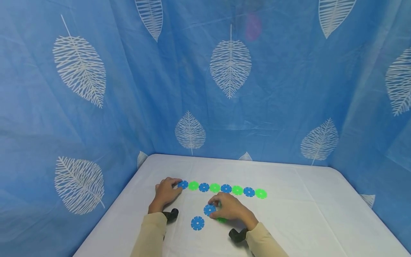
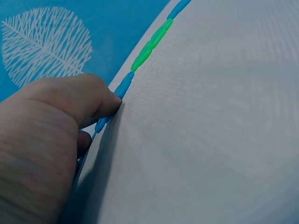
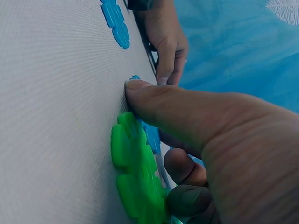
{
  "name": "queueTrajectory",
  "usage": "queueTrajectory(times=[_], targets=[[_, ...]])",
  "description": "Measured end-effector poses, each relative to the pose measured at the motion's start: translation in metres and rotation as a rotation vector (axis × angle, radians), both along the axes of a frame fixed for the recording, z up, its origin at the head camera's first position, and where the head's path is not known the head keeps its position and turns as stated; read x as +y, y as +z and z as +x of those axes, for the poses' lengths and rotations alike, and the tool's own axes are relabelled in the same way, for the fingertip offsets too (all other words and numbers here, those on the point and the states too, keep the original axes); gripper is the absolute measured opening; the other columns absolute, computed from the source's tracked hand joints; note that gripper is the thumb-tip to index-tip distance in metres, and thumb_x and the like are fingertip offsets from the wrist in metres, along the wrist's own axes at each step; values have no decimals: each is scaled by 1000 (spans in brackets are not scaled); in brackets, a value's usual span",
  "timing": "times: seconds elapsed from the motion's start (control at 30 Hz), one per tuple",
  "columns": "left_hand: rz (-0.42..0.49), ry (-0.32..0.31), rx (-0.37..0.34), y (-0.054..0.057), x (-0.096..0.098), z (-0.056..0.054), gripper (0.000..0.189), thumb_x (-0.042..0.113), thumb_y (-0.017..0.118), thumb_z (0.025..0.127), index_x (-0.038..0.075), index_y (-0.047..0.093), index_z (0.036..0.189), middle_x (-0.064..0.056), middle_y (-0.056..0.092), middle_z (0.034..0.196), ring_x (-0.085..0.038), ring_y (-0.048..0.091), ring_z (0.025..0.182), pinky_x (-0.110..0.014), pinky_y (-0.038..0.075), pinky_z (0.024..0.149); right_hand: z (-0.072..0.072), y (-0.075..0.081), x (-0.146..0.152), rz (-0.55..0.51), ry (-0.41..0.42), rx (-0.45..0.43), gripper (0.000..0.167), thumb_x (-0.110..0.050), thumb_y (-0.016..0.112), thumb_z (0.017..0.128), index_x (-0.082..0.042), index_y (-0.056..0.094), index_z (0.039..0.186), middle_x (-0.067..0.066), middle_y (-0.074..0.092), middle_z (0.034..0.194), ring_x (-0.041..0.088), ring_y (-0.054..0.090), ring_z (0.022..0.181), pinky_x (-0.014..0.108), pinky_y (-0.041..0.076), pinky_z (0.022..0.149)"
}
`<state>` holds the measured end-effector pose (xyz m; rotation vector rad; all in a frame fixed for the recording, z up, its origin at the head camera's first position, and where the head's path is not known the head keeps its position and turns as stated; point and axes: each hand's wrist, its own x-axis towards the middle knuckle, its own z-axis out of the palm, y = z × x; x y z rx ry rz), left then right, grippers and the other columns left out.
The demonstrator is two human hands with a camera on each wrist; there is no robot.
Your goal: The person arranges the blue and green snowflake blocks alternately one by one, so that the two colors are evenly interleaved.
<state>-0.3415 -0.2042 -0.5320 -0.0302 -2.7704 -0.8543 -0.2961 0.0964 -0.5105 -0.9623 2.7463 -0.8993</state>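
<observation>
A row of flat, notched plastic snowflake discs, blue and green in turn, runs across the white table. My left hand [image 1: 167, 192] is at the row's left end, its thumb and fingers around the edges of the blue disc [image 1: 183, 184] there. Nearer to me, my right hand [image 1: 228, 207] holds another blue disc [image 1: 209, 210] by its edges between thumb and index finger. Partly hidden beneath that hand lies a green disc [image 3: 135, 163]. To the left of it, one loose blue disc [image 1: 197, 223] lies flat.
The row goes on rightward from a green disc [image 1: 193, 185] to the last green disc [image 1: 261, 193]. Blue cloth [image 1: 276, 89] with white leaf prints hangs behind and beside the table [image 1: 305, 221]. Dark straps with black devices [image 1: 237, 235] sit at both wrists.
</observation>
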Motion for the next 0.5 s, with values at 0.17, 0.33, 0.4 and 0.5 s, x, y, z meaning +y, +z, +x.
queueTrajectory(times=[0.17,0.33,0.4,0.5], targets=[[-7,3,0,-1,0,-1,37,35,71,85,27,73,121,0,69,114,-23,60,110,-42,32,84,-1,0,1,-8,-1,-6,41,-40,84,77,-20,74,111,-12,61,93,3,54,85,26,47,75],[-7,5,2,-2,1,0,37,33,72,84,25,73,120,-2,69,113,-24,60,109,-42,32,83,-2,-1,1,-8,-7,-20,41,-41,84,76,-21,74,110,-12,61,93,4,53,84,27,46,75],[-5,5,9,-2,1,0,37,32,72,83,25,73,120,-2,69,112,-25,60,108,-42,32,82,-2,-1,1,-4,-13,-21,42,-42,84,75,-21,73,110,-12,61,93,4,54,85,27,46,76],[-5,6,13,-2,1,0,37,31,72,84,25,73,120,-2,69,112,-25,60,108,-42,32,82,-2,-2,0,2,-23,-17,42,-43,84,75,-22,73,110,-12,61,94,4,54,87,28,47,77]])
